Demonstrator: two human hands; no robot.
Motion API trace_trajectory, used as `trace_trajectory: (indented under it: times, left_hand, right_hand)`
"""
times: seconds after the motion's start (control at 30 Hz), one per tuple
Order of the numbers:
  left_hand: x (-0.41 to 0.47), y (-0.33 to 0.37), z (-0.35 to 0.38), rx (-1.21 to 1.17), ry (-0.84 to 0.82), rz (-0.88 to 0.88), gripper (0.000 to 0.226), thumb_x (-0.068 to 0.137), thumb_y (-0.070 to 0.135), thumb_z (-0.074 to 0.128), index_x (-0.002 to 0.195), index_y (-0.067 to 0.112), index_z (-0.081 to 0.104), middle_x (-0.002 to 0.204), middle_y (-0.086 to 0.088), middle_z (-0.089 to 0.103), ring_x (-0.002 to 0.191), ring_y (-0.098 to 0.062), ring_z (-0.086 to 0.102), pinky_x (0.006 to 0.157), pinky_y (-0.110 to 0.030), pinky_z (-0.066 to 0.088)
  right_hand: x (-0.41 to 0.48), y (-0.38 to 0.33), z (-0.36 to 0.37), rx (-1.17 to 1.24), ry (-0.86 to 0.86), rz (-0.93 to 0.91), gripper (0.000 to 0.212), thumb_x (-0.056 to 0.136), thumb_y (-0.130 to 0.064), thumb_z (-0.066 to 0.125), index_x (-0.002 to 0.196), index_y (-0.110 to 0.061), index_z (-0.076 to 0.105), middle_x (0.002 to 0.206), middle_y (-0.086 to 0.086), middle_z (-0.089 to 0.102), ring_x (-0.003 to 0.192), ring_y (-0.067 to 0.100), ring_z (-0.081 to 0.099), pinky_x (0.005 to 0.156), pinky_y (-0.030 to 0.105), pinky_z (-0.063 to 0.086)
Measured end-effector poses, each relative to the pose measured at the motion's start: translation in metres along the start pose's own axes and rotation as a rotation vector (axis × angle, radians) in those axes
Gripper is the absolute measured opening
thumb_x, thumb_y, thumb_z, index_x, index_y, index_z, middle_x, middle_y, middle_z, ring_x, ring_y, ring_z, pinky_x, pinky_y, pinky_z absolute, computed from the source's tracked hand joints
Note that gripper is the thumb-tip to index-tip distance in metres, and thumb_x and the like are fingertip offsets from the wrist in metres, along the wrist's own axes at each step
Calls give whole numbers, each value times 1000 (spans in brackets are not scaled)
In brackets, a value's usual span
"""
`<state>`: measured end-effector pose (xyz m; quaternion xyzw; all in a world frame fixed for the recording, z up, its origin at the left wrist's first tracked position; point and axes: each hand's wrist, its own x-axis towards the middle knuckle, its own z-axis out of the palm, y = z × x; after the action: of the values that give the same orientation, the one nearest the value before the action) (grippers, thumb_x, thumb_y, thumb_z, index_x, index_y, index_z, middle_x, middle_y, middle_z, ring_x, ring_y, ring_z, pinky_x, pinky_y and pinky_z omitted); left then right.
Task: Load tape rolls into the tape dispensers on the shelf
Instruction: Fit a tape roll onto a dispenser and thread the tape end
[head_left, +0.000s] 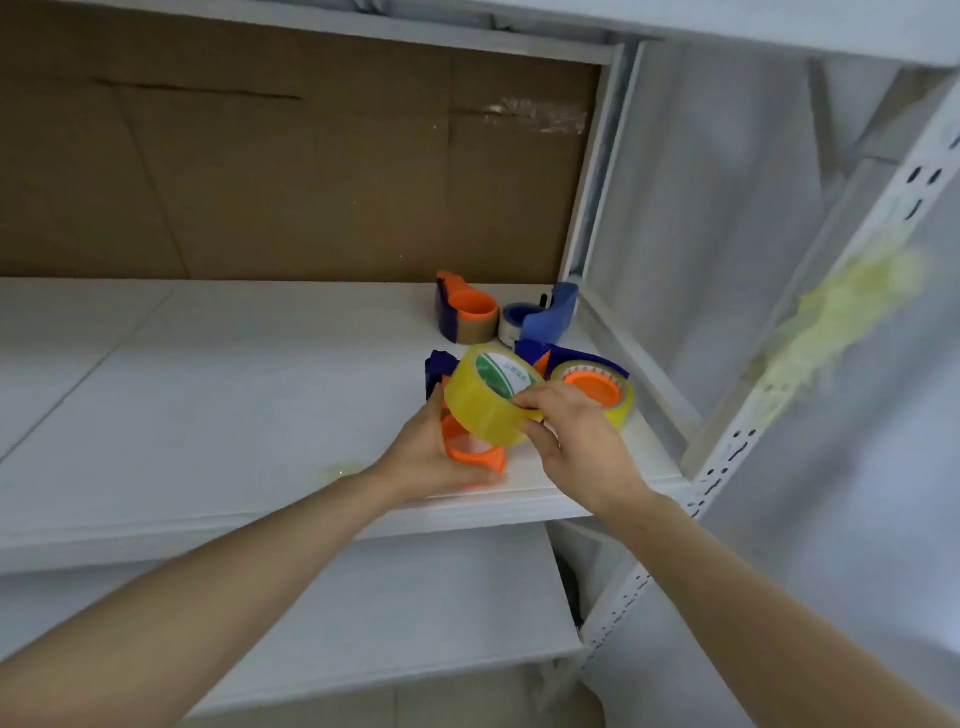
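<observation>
Tape roll (485, 400), yellow, tilted over orange dispenser (470, 452) near shelf (208, 395) front edge; right hand (566, 434) pinches roll rim, left hand (431, 457) grips dispenser, steadying it for seating roll on hub.

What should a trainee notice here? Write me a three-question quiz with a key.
1. Multiple choice: the right hand holds A) a yellow tape roll, B) a brown tape roll, C) scissors.
2. True or false: the back-left dispenser carries brown tape.
3. Short answer: what does the left hand grip at the front of the shelf?
Key: 1 A. 2 True. 3 An orange dispenser.
</observation>
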<state>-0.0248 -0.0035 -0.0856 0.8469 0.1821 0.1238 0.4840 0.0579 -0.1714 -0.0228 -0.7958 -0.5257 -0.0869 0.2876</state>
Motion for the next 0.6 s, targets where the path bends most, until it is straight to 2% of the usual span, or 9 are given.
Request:
trace_trajectory:
  times: [0.1,0.2,0.3,0.33,0.37,0.4,0.47,0.53,0.6]
  left_hand:
    - [-11,11,7,20,115,-151,124,39,59,86,141,38,19,129,14,52,121,-15,51,98,-36,48]
    - [-24,34,23,-196,163,-210,85,70,39,79,138,21,33,109,9,57,120,-18,49,91,-20,46]
    - [-40,53,32,-161,283,-232,67,75,52,64,127,14,46,110,-2,59,124,-27,49,102,-52,41]
    - [-44,62,38,-292,330,-331,49,85,42,59,124,15,45,113,-2,56,126,-30,47,101,-55,41]
    - [-46,63,42,-397,363,-389,39,91,27,58,125,19,41,117,-1,53,126,-29,47,98,-50,44]
    - [-48,65,48,-500,412,-451,54,88,12,63,132,22,33,121,1,49,123,-24,48,93,-40,46]
    - [-54,68,56,-375,492,-460,93,78,-5,68,148,15,12,127,2,43,113,-13,47,83,-28,45]
    - [-55,72,58,-431,546,-442,96,77,6,66,150,10,4,137,0,41,115,-11,43,86,-27,40]
    - [-53,79,58,-470,621,-479,90,67,28,55,149,10,21,147,0,36,127,-14,41,100,-28,34]
  right_hand:
    - [3,20,-5,30,-72,-89,24,88,-9,59,112,-8,64,113,7,63,109,24,56,88,32,47]
    - [2,37,-13,67,-140,-170,26,90,-11,56,115,-11,61,117,5,60,113,22,53,90,33,48]
    - [1,46,-19,70,-217,-240,27,93,-14,53,119,-14,59,122,2,57,117,19,49,93,30,44]
    - [2,47,-19,51,-232,-269,28,93,-15,52,121,-15,58,123,1,56,118,19,48,94,30,43]
    - [3,47,-18,26,-244,-299,29,94,-15,52,122,-16,57,125,1,55,119,20,48,94,30,42]
    - [3,46,-18,4,-255,-325,30,94,-14,51,123,-17,55,126,1,54,119,21,48,94,30,43]
    - [4,44,-15,-41,-271,-360,34,93,-11,51,126,-18,53,128,2,53,120,21,47,95,33,44]
    - [4,41,-13,-93,-278,-392,37,92,-9,52,127,-17,51,129,3,52,119,22,48,94,36,45]
    - [6,40,-11,-121,-279,-403,38,91,-8,52,127,-17,52,129,4,52,118,23,49,94,35,44]
